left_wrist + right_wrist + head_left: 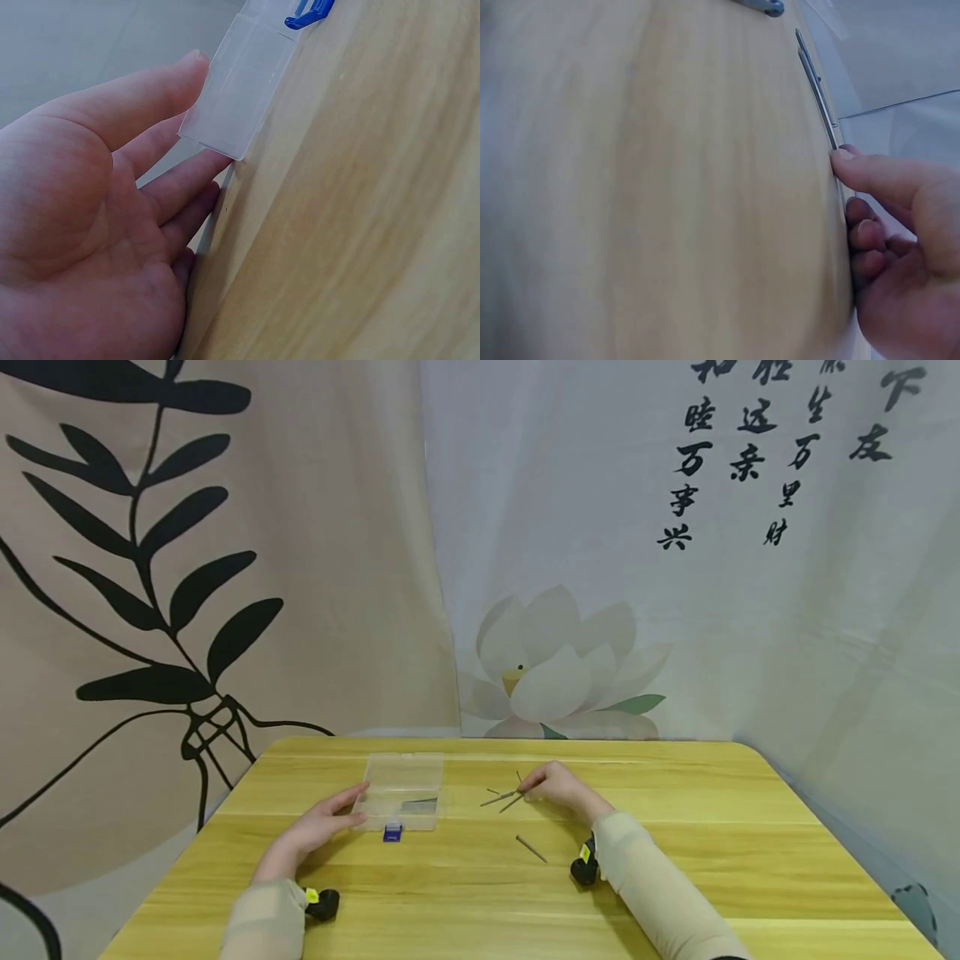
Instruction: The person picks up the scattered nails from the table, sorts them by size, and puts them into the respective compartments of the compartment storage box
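A clear plastic box (pixel 403 772) with a blue latch (pixel 392 832) lies on the table, and some thin grey pieces (pixel 418 806) show in its front part. Along its left side rests my left hand (pixel 318 822), fingers fairly straight; up close in the left wrist view, the thumb and fingertips touch the end of the box (pixel 236 90). My right hand (pixel 558 787) pinches a thin metal nail (pixel 819 94) between thumb and fingers, low over the table. Several nails (pixel 498 798) spread out by its fingertips; which of them it holds is hard to tell.
One thicker nail (pixel 531 848) lies apart, nearer the front of the wooden table (pixel 450 902). Behind the table's far edge hangs a printed cloth (pixel 570 552) with a flower and writing. Each wrist carries a small black camera.
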A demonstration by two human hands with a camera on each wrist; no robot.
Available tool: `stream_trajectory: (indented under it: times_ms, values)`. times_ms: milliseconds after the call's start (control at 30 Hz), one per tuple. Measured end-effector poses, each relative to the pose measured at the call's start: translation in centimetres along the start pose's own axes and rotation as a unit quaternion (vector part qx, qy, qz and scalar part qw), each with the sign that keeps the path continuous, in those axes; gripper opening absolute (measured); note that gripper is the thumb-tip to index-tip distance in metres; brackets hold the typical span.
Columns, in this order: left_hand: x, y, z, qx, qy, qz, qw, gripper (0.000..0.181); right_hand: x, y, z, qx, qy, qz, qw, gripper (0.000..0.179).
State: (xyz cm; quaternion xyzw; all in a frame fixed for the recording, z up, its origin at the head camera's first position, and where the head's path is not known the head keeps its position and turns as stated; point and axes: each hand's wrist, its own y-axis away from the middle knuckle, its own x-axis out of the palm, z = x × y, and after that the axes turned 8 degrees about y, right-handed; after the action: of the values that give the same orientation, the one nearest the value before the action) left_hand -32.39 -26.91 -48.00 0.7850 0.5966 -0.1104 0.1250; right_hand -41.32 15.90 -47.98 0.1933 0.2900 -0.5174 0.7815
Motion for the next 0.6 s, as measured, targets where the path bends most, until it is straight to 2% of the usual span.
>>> stream_trajectory:
  times_ms: [133, 367, 600]
  values:
    - [-0.1, 0.1, -0.1, 0.002, 0.001, 0.0, 1.0, 0.068, 0.1, -0.2, -0.1, -0.007, 0.003, -0.003, 1.0, 0.013]
    - [-0.1, 0.2, -0.2, 0.005, -0.005, -0.004, 1.0, 0.067, 0.1, -0.1, -0.4, -0.044, 0.028, -0.005, 0.9986, 0.01]
    - [-0.1, 0.0, 0.0, 0.007, -0.001, -0.008, 0.9999, 0.067, 0.0, 0.8, -0.7, -0.048, 0.045, 0.006, 0.9978, 0.01]
